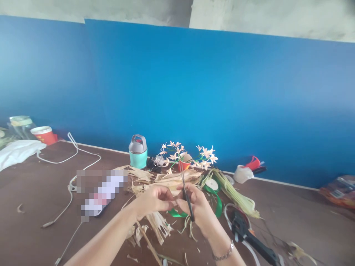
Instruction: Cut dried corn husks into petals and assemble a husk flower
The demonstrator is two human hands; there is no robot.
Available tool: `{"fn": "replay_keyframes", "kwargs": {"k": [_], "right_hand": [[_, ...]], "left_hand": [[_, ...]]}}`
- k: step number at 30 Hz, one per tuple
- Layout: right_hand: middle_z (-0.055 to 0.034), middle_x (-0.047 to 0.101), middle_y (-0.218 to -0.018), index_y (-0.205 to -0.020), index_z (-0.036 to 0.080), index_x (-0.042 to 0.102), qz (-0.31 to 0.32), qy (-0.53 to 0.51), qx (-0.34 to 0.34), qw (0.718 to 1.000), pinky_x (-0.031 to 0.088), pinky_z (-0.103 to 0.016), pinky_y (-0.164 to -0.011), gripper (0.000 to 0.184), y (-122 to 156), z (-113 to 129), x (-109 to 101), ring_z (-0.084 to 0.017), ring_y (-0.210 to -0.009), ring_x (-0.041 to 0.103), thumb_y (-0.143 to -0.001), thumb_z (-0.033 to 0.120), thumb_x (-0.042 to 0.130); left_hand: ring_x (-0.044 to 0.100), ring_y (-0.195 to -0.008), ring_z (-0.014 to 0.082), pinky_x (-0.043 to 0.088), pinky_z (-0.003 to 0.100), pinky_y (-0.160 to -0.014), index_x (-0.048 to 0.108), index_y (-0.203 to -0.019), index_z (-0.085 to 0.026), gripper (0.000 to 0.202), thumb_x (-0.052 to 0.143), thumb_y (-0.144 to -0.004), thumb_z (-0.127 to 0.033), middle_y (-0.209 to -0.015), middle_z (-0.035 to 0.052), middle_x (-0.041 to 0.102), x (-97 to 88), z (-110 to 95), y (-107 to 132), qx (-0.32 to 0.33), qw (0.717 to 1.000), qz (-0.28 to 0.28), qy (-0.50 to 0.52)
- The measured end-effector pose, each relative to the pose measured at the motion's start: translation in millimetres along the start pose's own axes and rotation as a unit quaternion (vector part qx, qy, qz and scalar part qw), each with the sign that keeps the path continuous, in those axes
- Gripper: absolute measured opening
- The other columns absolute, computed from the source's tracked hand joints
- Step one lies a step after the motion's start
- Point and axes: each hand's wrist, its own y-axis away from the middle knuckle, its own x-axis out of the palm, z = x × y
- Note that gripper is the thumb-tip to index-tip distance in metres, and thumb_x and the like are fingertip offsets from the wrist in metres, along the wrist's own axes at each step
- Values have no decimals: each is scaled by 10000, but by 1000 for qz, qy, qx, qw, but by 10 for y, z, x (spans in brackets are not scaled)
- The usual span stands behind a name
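Observation:
My left hand (155, 199) is closed in a pinch, thumb and fingers together. What sits between its fingertips is too small to make out. Directly beside it, my right hand (197, 207) grips scissors (190, 210) with dark handles; their slim blades point up and away from me. The fingertips of both hands nearly meet. Beneath and behind them lie dried corn husks (177, 178) and a green ribbon (218, 207) trailing from its white-centred roll (212, 184). Past the husks, pale artificial flowers (206, 153) on green stems stand around an orange-red paper cup (184, 162).
A turquoise jar (138, 157) with a grey lid stands near the blue wall. At left lie a pixelated phone-like object (104, 194) and a white cable (72, 188). A black-handled tool (255, 240), pale green husks (238, 195) and a packet (340, 192) are at right.

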Motion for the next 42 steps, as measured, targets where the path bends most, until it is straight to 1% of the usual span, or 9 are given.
{"fn": "replay_keyframes", "kwargs": {"k": [3,7,12,15,19,25,29,36,42], "right_hand": [[60,525,-578,-826,171,569,-25,-30,-1,999,344,-170,-434,411,15,20,21,-61,-466,434,-538,341,808],[55,524,-599,-860,186,535,-77,-95,-15,992,336,-172,-397,449,34,17,51,-67,-449,424,-547,359,807],[51,549,-605,-862,186,539,-111,-89,-39,989,332,-166,-401,423,42,-26,76,-54,-436,384,-568,335,805],[41,572,-621,-871,184,545,-111,-80,-38,990,343,-161,-417,414,28,-39,67,-60,-463,409,-581,338,797],[31,580,-661,-900,192,548,-82,-56,-15,995,388,-175,-483,405,19,6,43,-98,-562,500,-612,366,775],[4,586,-706,-879,152,601,95,33,53,994,401,-207,-554,439,60,66,4,-124,-646,522,-602,448,767],[15,577,-678,-897,149,599,146,36,70,986,367,-199,-519,464,86,40,11,-104,-601,491,-611,481,749],[44,514,-592,-836,144,574,151,17,62,986,339,-193,-472,460,72,8,24,-72,-509,424,-609,508,740],[61,468,-545,-809,147,560,141,24,74,987,314,-192,-448,475,55,3,26,-64,-473,392,-590,527,743]], "left_hand": [[618,-624,162,442,284,-654,664,-632,-185,115,760,-572,-204,-640,11,678,86,-38,17,13,996,-4,88],[648,-754,228,464,353,-726,695,-691,-178,122,745,-624,-267,-829,73,714,233,-120,50,47,984,37,170],[611,-616,155,436,277,-640,628,-575,-160,187,749,-631,-291,-635,16,689,284,-47,14,64,978,-56,193],[603,-650,136,433,254,-666,618,-573,-158,177,737,-654,-261,-642,3,684,255,20,-11,73,976,-76,190],[620,-692,157,457,283,-717,609,-594,-152,158,704,-680,-243,-673,15,679,201,17,-6,66,976,-91,188],[591,-677,138,461,225,-613,622,-628,-144,107,668,-690,-219,-679,17,637,65,2,-29,78,970,-137,186],[555,-628,110,464,212,-574,629,-641,-143,88,666,-681,-213,-661,4,611,37,12,-36,75,965,-144,206],[555,-570,124,476,257,-545,593,-609,-146,108,681,-646,-199,-593,2,597,87,-63,11,51,964,-117,233],[558,-557,129,468,265,-538,582,-614,-149,115,676,-657,-199,-602,3,592,83,-28,-2,55,963,-116,235]]}}
